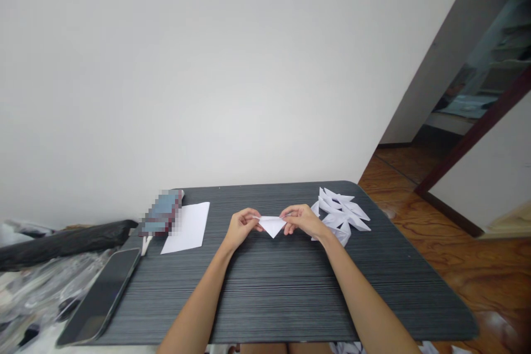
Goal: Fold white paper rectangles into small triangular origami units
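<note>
A small piece of folded white paper [272, 225] is stretched between my two hands above the dark table, its pointed end toward me. My left hand [244, 225] pinches its left corner between thumb and fingers. On the opposite corner, my right hand [302, 220] has the same kind of pinch. Just beyond my right hand lies a pile of folded white paper pieces [342, 211] with sharp points, partly hidden by that hand. Fingertips cover both ends of the paper I hold.
White paper sheets [193, 227] lie on the left of the dark table [282, 293], partly under a blurred-out book-like item [162, 213]. A phone or tablet [102, 296] rests at the left edge. Behind stands a white wall [249, 77]; plastic-wrapped things [53, 282] crowd the left.
</note>
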Demonstrator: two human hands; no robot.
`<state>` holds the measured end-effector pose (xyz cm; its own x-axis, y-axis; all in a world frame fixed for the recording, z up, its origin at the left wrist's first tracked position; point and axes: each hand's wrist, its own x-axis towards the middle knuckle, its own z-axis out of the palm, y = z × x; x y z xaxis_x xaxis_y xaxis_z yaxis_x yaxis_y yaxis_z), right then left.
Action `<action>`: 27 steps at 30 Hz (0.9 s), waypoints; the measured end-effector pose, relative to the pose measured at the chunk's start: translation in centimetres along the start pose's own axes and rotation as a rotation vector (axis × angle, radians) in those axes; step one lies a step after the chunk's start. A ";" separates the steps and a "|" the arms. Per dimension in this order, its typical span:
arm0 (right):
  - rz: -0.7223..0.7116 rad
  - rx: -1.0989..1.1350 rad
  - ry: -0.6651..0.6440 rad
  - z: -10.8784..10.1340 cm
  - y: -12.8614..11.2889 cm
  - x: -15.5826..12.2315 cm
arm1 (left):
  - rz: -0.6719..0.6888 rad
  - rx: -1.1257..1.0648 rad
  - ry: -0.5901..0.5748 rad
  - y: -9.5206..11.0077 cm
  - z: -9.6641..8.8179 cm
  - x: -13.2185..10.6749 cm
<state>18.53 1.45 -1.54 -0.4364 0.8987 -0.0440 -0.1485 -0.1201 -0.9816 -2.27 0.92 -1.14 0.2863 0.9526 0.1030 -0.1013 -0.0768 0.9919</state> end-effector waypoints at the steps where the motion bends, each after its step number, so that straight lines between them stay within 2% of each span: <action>1: -0.012 0.036 0.030 0.0 0.0 0.0 | -0.007 -0.020 0.018 0.0 0.0 0.0; 4: -0.038 0.165 0.106 -0.1 -0.1 0.0 | -0.039 -0.132 0.063 0.1 -0.1 -0.1; 7: -0.070 0.237 0.118 0.0 -0.2 -0.1 | -0.034 -0.241 0.073 0.3 0.1 -0.3; 11: -0.105 0.133 0.169 0.2 0.1 0.1 | -0.023 -0.194 0.097 0.2 0.2 -0.2; 16: -0.227 -0.375 0.411 0.3 1.5 0.9 | 0.061 0.171 0.245 -1.0 -0.5 0.4; 20: -0.221 -0.640 0.525 0.5 2.5 1.2 | 0.083 0.497 0.331 -2.0 -1.0 0.6; 23: -0.246 -0.749 0.553 0.8 2.9 1.2 | 0.165 0.712 0.321 -2.4 -0.9 0.4; 27: -0.282 -0.948 0.544 1.3 3.0 0.9 | 0.242 1.000 0.218 -2.4 -0.3 0.0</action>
<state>16.49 1.37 -4.25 -0.0148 0.9353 0.3535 0.6542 0.2764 -0.7040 -2.31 1.15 -3.50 0.1761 0.9040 0.3895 0.7279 -0.3860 0.5667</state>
